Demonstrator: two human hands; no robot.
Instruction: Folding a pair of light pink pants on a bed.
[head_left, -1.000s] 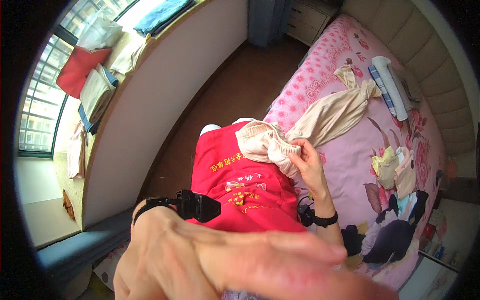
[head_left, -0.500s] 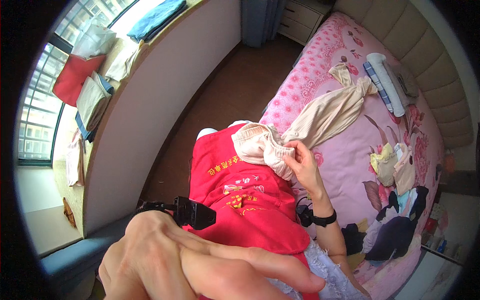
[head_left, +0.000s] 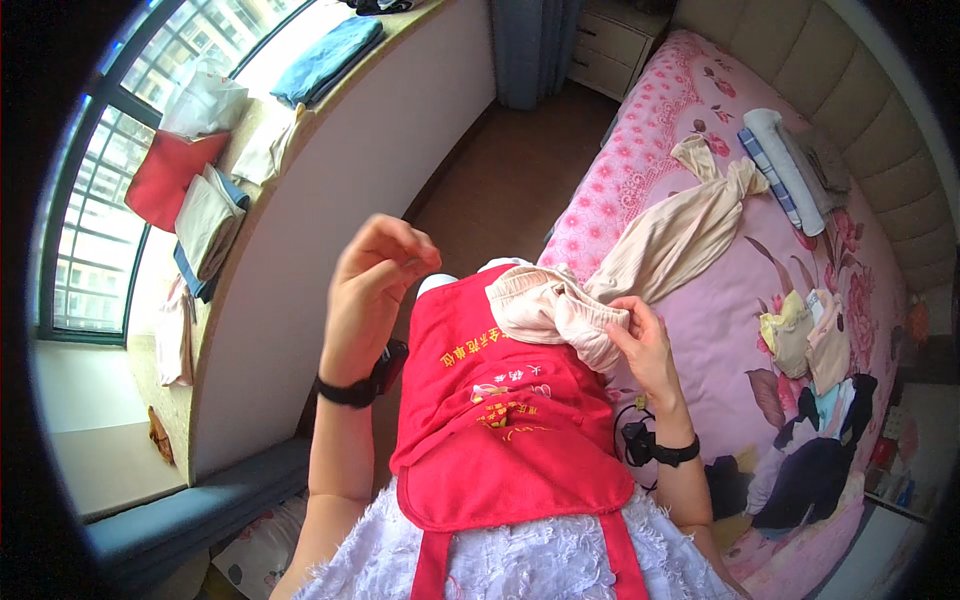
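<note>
A pair of cream pants (head_left: 532, 310) with a gathered elastic waistband lies bunched on the red apron (head_left: 500, 410) over my lap. Their long ribbed part (head_left: 665, 235) trails onto the bed, twisted at its far end. With thumb and fingers, my right hand (head_left: 645, 345) pinches the edge of the waistband. Raised to the left of the apron is my left hand (head_left: 375, 290), fingers curled in and tips close together, with nothing seen in them; it stands apart from the pants. Each wrist wears a black strap with a small device.
The bed (head_left: 700, 330) has a pink flowered cover. On it lie rolled towels (head_left: 785, 170), small folded clothes (head_left: 805, 340) and a dark clothes pile (head_left: 810, 470). Left, the windowsill (head_left: 215, 340) bears folded clothes (head_left: 210, 220), blue jeans (head_left: 330, 60) and a plastic bag (head_left: 205, 100).
My left hand has moved away from close in front of the camera, out to the left of the apron, and its fingers have curled. My right hand keeps its grip on the waistband.
</note>
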